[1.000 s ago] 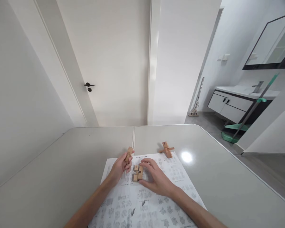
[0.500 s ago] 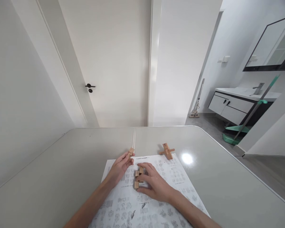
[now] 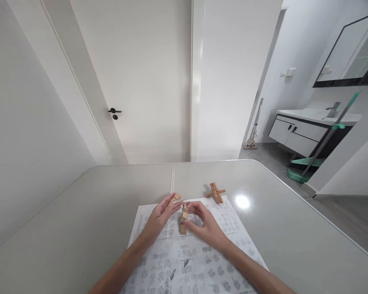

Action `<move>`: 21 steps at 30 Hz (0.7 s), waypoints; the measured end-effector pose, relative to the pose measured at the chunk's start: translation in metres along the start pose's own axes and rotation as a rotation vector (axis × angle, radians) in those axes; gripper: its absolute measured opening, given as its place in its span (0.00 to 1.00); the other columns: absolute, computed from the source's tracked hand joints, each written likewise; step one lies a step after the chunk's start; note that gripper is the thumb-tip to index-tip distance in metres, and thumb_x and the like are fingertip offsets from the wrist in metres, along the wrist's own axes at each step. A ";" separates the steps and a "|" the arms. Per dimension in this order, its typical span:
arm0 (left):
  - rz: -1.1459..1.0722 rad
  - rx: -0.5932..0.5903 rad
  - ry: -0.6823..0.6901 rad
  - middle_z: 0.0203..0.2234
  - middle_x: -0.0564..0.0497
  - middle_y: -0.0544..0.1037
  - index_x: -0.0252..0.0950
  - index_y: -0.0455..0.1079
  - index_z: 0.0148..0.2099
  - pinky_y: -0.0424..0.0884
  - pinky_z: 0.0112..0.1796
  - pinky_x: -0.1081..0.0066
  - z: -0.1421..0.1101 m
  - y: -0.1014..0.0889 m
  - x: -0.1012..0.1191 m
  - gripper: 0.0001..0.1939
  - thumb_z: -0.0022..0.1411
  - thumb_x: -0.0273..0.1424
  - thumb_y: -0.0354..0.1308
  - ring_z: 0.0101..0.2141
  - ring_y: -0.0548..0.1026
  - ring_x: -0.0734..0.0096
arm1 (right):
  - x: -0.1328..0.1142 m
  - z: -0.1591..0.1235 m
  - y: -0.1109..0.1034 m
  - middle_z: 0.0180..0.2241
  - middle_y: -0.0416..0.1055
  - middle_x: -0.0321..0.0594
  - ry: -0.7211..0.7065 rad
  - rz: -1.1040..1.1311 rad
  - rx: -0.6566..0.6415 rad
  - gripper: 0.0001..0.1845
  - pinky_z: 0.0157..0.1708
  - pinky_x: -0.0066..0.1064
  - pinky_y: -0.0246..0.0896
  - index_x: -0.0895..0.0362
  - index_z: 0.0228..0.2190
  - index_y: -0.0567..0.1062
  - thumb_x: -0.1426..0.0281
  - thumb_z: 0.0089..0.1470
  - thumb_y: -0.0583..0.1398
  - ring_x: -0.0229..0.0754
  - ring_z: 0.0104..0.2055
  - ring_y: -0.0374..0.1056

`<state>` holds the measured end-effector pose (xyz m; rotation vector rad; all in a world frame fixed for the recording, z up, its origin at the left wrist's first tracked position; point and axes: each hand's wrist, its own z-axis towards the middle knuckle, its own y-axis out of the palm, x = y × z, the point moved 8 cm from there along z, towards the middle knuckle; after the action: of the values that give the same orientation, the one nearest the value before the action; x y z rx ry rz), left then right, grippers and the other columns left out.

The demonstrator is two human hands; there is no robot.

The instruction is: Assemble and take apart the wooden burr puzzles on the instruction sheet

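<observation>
Over the far part of a printed sheet (image 3: 178, 253), my left hand (image 3: 160, 214) is closed on a small notched wooden puzzle piece (image 3: 176, 197), which pokes out past the fingertips. My right hand (image 3: 207, 224) grips a group of joined wooden puzzle blocks (image 3: 183, 220) between thumb and fingers, just to the right of the left hand. Part of that group is hidden behind the right fingers. Beyond the right hand, a cross-shaped wooden assembly (image 3: 215, 193) with a dark mark on one end rests at the sheet's top right corner.
The sheet lies on a grey table (image 3: 79, 228) with a seam near its middle. Behind it are a white door (image 3: 147, 81) and a wall. To the right stand a washbasin cabinet (image 3: 300, 130), a mop (image 3: 255, 126) and a green dustpan (image 3: 297, 175).
My right hand has lifted and turned the joined blocks, moving them away from me, nearer the left hand. The left hand has shifted slightly right with its piece. The cross-shaped assembly stays put.
</observation>
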<state>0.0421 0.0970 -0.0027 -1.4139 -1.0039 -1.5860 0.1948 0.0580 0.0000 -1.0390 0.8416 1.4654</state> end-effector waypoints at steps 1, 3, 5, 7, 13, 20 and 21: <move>0.063 0.016 0.020 0.64 0.42 0.67 0.41 0.60 0.67 0.66 0.60 0.52 -0.002 0.003 -0.001 0.28 0.70 0.45 0.54 0.60 0.70 0.52 | 0.005 0.000 -0.001 0.47 0.73 0.43 0.036 0.055 0.030 0.17 0.56 0.45 0.63 0.50 0.45 0.69 0.63 0.55 0.66 0.47 0.51 0.70; 0.210 0.051 0.073 0.63 0.44 0.68 0.43 0.58 0.68 0.65 0.61 0.52 -0.006 0.008 -0.001 0.27 0.71 0.44 0.52 0.61 0.68 0.55 | 0.011 0.000 -0.001 0.47 0.73 0.43 0.090 0.144 0.067 0.22 0.56 0.45 0.64 0.50 0.47 0.66 0.62 0.54 0.67 0.46 0.50 0.71; 0.367 0.062 0.132 0.64 0.44 0.66 0.44 0.57 0.68 0.64 0.62 0.54 -0.011 0.015 -0.001 0.26 0.71 0.42 0.50 0.63 0.66 0.57 | 0.015 -0.001 0.001 0.47 0.74 0.43 0.126 0.217 0.083 0.24 0.55 0.45 0.64 0.50 0.47 0.64 0.61 0.53 0.68 0.47 0.50 0.72; 0.501 0.050 0.179 0.65 0.45 0.66 0.44 0.56 0.69 0.63 0.62 0.56 -0.015 0.021 -0.001 0.26 0.73 0.40 0.49 0.63 0.66 0.58 | 0.017 -0.002 0.001 0.46 0.74 0.43 0.158 0.272 0.099 0.25 0.54 0.45 0.65 0.50 0.47 0.63 0.61 0.53 0.69 0.46 0.48 0.73; 0.708 -0.006 0.224 0.66 0.49 0.63 0.48 0.51 0.71 0.60 0.64 0.57 -0.018 0.026 -0.003 0.25 0.75 0.37 0.45 0.65 0.62 0.61 | 0.025 -0.003 -0.004 0.41 0.76 0.39 0.257 0.351 0.164 0.27 0.50 0.41 0.67 0.50 0.44 0.63 0.59 0.50 0.70 0.44 0.43 0.74; 0.705 -0.082 0.214 0.66 0.49 0.63 0.48 0.50 0.71 0.64 0.61 0.58 -0.023 0.034 0.000 0.25 0.75 0.36 0.44 0.64 0.64 0.59 | 0.028 -0.004 -0.008 0.31 0.74 0.35 0.355 0.331 0.204 0.25 0.47 0.40 0.67 0.52 0.43 0.66 0.55 0.51 0.69 0.46 0.41 0.74; 0.689 -0.078 0.202 0.66 0.48 0.64 0.47 0.51 0.71 0.65 0.60 0.57 -0.023 0.035 0.000 0.25 0.74 0.37 0.45 0.63 0.65 0.58 | 0.028 -0.004 -0.008 0.31 0.75 0.36 0.359 0.326 0.199 0.24 0.48 0.40 0.66 0.52 0.43 0.67 0.55 0.52 0.68 0.46 0.41 0.74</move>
<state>0.0651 0.0617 -0.0019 -1.4104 -0.2790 -1.2164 0.2031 0.0656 -0.0278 -1.0635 1.4404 1.4428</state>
